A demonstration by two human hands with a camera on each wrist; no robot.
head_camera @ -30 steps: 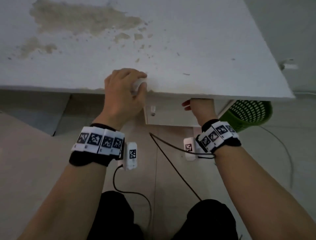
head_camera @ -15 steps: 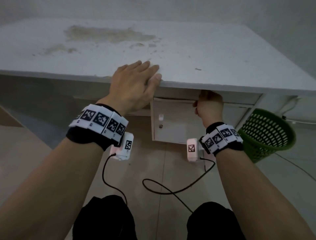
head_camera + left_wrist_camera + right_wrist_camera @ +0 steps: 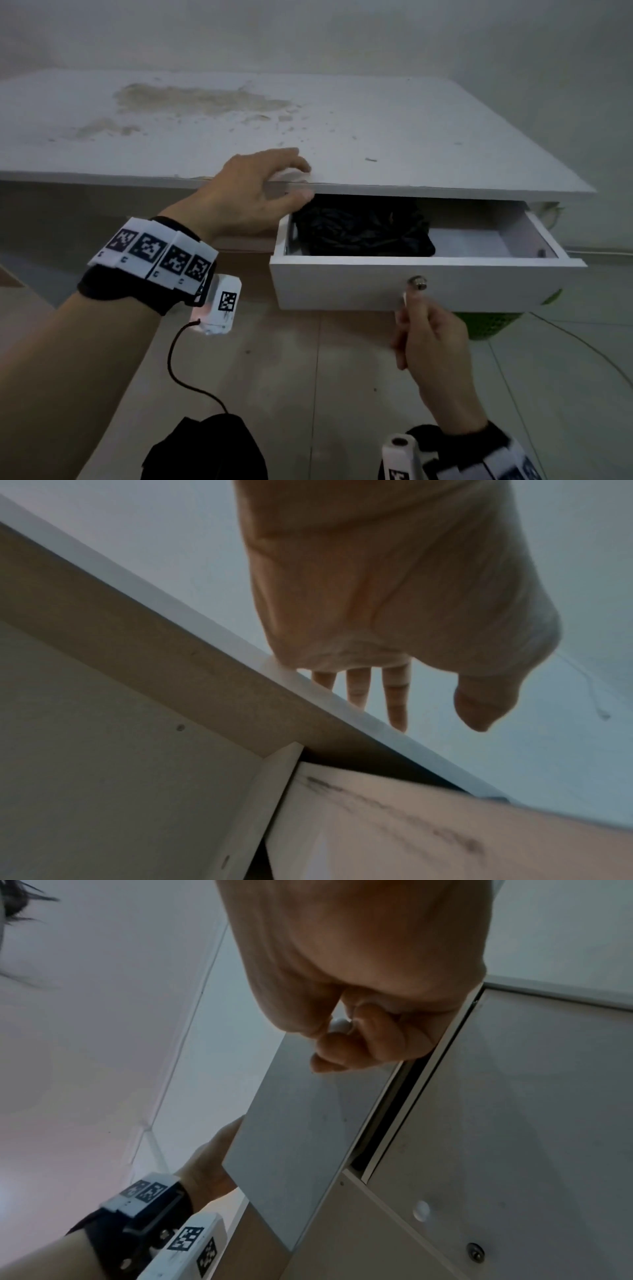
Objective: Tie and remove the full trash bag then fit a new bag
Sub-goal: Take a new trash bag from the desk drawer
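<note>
1. White drawer stands pulled out from under the desk, its front panel well forward of the desk's front edge.
2. Black bags lie crumpled in the left half of the drawer, against its left wall and reaching back under the desktop; the right half shows bare white bottom.
3. The right hand is below the drawer front, fingers curled round a small white knob — pinched between thumb and finger in the right wrist view.
4. The left hand rests on the desk's front edge just left of the drawer, fingers loosely extended over the top and thumb at the lip, gripping nothing.
5. A green basket sits on the floor under the drawer's right end, mostly hidden by it.
6. Between the person's knees and the desk the tiled floor is open — only a thin black cable hangs from the left wrist.
</note>
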